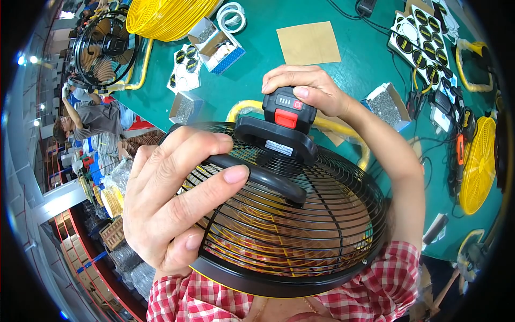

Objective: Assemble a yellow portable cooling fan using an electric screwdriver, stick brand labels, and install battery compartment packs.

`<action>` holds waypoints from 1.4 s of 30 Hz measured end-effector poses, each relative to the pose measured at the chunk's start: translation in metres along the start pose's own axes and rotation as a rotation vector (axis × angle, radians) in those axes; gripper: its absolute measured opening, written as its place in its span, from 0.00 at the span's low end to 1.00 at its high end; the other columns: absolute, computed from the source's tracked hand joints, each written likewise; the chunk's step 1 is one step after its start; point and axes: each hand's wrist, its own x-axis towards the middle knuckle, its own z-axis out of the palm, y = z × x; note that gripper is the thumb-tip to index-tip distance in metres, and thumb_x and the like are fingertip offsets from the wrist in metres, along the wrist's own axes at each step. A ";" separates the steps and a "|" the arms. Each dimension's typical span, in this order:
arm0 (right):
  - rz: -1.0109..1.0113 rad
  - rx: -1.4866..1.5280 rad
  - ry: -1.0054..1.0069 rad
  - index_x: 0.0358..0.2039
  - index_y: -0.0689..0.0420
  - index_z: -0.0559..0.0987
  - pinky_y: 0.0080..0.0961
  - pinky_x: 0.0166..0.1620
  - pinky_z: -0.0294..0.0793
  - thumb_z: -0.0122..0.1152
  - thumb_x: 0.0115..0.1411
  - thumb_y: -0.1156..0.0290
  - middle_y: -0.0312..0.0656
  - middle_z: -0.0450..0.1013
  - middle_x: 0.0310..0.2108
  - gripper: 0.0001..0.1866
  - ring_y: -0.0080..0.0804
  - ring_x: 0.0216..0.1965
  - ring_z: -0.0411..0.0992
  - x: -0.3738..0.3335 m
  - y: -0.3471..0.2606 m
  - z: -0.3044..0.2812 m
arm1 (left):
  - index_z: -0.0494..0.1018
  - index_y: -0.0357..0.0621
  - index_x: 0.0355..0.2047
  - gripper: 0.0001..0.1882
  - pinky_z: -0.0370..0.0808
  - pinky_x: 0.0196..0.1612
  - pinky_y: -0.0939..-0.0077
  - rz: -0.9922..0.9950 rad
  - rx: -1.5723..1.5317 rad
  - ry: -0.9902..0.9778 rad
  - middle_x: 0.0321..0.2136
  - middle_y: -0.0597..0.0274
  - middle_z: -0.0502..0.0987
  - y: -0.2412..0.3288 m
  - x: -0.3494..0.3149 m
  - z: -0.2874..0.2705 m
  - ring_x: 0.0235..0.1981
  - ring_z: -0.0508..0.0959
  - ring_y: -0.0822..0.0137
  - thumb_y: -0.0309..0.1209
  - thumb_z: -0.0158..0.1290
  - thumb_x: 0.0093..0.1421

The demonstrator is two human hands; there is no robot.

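Note:
A black fan with a round wire guard is tilted against my front, its back with the motor housing turned up. My left hand is closed on the fan's curved black handle, with the handle between its fingers. A black battery pack with a red latch and a red button sits on the fan's housing. My right hand wraps over the top of this pack, its thumb beside the red button. Part of a yellow tube stand shows behind the pack.
On the green table stand a yellow fan guard stack, small parts boxes, a tape roll, brown cardboard and sticker sheets. A screw box and yellow guard lie right. Another person is at left.

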 end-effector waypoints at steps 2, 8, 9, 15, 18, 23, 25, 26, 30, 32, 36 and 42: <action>-0.006 -0.006 -0.001 0.39 0.63 0.75 0.29 0.49 0.64 0.42 0.56 0.62 0.49 0.70 0.40 0.20 0.39 0.43 0.68 0.002 -0.001 -0.001 | 0.68 0.35 0.44 0.25 0.64 0.37 0.60 -0.003 0.003 -0.001 0.40 0.34 0.70 0.001 0.001 -0.002 0.38 0.72 0.44 0.43 0.33 0.59; 0.095 0.063 0.039 0.42 0.60 0.75 0.28 0.51 0.63 0.47 0.54 0.55 0.45 0.70 0.41 0.23 0.35 0.45 0.67 -0.004 -0.001 0.003 | 0.67 0.36 0.45 0.25 0.64 0.38 0.58 -0.029 -0.031 -0.021 0.41 0.34 0.69 0.005 0.001 0.000 0.40 0.71 0.42 0.42 0.32 0.59; 0.180 0.157 0.002 0.45 0.61 0.73 0.29 0.52 0.62 0.49 0.52 0.51 0.45 0.69 0.43 0.28 0.35 0.46 0.66 -0.007 -0.002 0.002 | 0.70 0.38 0.43 0.24 0.63 0.33 0.64 -0.032 0.010 0.017 0.39 0.38 0.70 0.005 0.002 0.001 0.37 0.73 0.46 0.42 0.31 0.61; 0.304 0.391 -0.169 0.55 0.53 0.65 0.27 0.54 0.59 0.69 0.37 0.47 0.39 0.65 0.49 0.45 0.29 0.49 0.63 -0.010 -0.008 -0.006 | 0.70 0.36 0.42 0.23 0.66 0.32 0.64 -0.027 0.060 0.004 0.38 0.38 0.71 0.015 0.001 -0.007 0.36 0.73 0.43 0.41 0.32 0.61; 0.329 0.391 -0.067 0.55 0.57 0.65 0.25 0.54 0.59 0.73 0.30 0.44 0.39 0.66 0.49 0.52 0.27 0.50 0.63 -0.020 -0.007 -0.016 | 0.67 0.35 0.44 0.23 0.66 0.38 0.58 -0.020 0.002 -0.041 0.40 0.35 0.69 0.003 0.010 0.001 0.39 0.71 0.41 0.40 0.33 0.59; 0.138 0.244 0.097 0.54 0.52 0.67 0.25 0.51 0.63 0.73 0.33 0.50 0.40 0.66 0.48 0.46 0.29 0.48 0.65 0.007 -0.034 -0.017 | 0.64 0.31 0.49 0.28 0.55 0.57 0.59 -0.209 -0.012 -0.079 0.49 0.40 0.66 0.025 0.002 -0.011 0.52 0.65 0.47 0.44 0.33 0.61; 0.079 -0.242 0.216 0.49 0.53 0.71 0.28 0.45 0.67 0.73 0.32 0.50 0.42 0.70 0.41 0.41 0.36 0.42 0.69 -0.005 -0.029 -0.028 | 0.64 0.30 0.51 0.29 0.52 0.59 0.61 -0.200 -0.023 -0.109 0.51 0.43 0.65 0.031 0.009 -0.010 0.54 0.62 0.48 0.45 0.35 0.62; 0.115 -0.496 0.245 0.48 0.53 0.72 0.30 0.43 0.68 0.73 0.31 0.49 0.45 0.72 0.38 0.41 0.40 0.40 0.70 -0.018 -0.014 -0.034 | 0.64 0.30 0.50 0.28 0.53 0.59 0.61 -0.196 -0.019 -0.110 0.51 0.42 0.65 0.031 0.011 -0.010 0.54 0.63 0.49 0.44 0.34 0.62; 0.597 -1.163 0.087 0.40 0.49 0.77 0.40 0.43 0.63 0.69 0.28 0.42 0.46 0.70 0.35 0.37 0.44 0.42 0.66 -0.075 0.053 -0.036 | 0.63 0.28 0.50 0.27 0.53 0.58 0.62 -0.193 -0.015 -0.121 0.50 0.41 0.66 0.044 0.015 -0.011 0.54 0.63 0.49 0.41 0.33 0.63; 0.629 -1.379 0.126 0.37 0.49 0.78 0.43 0.43 0.62 0.68 0.32 0.46 0.46 0.69 0.35 0.31 0.45 0.45 0.65 -0.107 0.072 -0.040 | 0.63 0.26 0.50 0.26 0.52 0.59 0.65 -0.092 -0.029 -0.152 0.51 0.42 0.65 0.041 0.017 -0.009 0.55 0.62 0.50 0.38 0.32 0.63; 0.448 -1.405 -0.172 0.39 0.48 0.78 0.43 0.42 0.65 0.61 0.44 0.56 0.44 0.72 0.36 0.20 0.42 0.43 0.68 -0.113 0.039 -0.046 | 0.62 0.28 0.51 0.21 0.53 0.59 0.69 -0.121 -0.075 -0.083 0.52 0.47 0.65 0.037 0.002 -0.004 0.55 0.63 0.57 0.32 0.32 0.64; 0.526 -1.272 0.565 0.37 0.53 0.77 0.35 0.38 0.71 0.56 0.52 0.62 0.44 0.74 0.33 0.14 0.42 0.35 0.72 -0.189 -0.136 0.008 | 0.63 0.31 0.51 0.21 0.56 0.56 0.71 0.025 -0.091 -0.050 0.50 0.48 0.67 0.036 0.003 0.001 0.52 0.65 0.57 0.34 0.34 0.65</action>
